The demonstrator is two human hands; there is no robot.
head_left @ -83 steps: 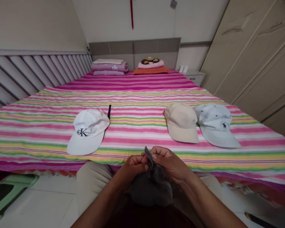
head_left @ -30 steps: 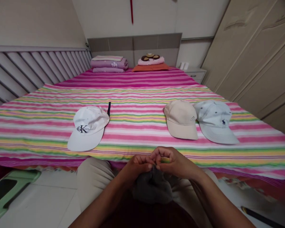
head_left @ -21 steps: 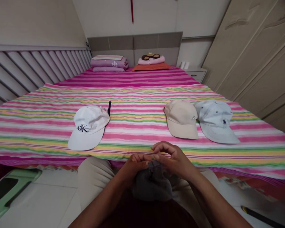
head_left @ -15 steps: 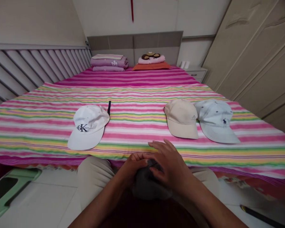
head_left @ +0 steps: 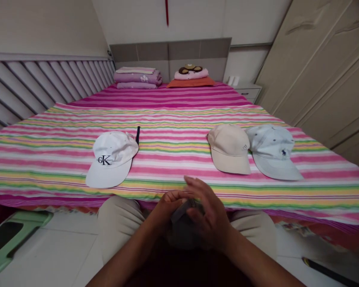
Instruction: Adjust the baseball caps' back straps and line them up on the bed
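A dark grey cap (head_left: 184, 227) is held low over my lap, with its strap end toward the bed; much of it is in shadow. My left hand (head_left: 170, 205) pinches the cap's strap (head_left: 181, 210) between thumb and fingers. Just right of it, my right hand (head_left: 211, 211) is blurred, its fingers stretched out and thumb apart, over the cap's right side. On the bed to the left lies a white cap (head_left: 112, 157) with black CK lettering and a dark strap sticking up. At the right, a beige cap (head_left: 229, 149) touches a pale blue cap (head_left: 272, 151).
The striped bedsheet (head_left: 170, 147) spreads in front of my knees. Folded purple bedding (head_left: 137, 78) and a pink-and-orange pile (head_left: 191, 77) sit by the headboard (head_left: 155, 54). A green stool (head_left: 20, 235) stands at lower left, a wardrobe (head_left: 323, 71) at right.
My right hand has shifted slightly left and turned, its fingers less spread. The strap in my left hand now shows as a longer band. The caps on the bed lie unchanged.
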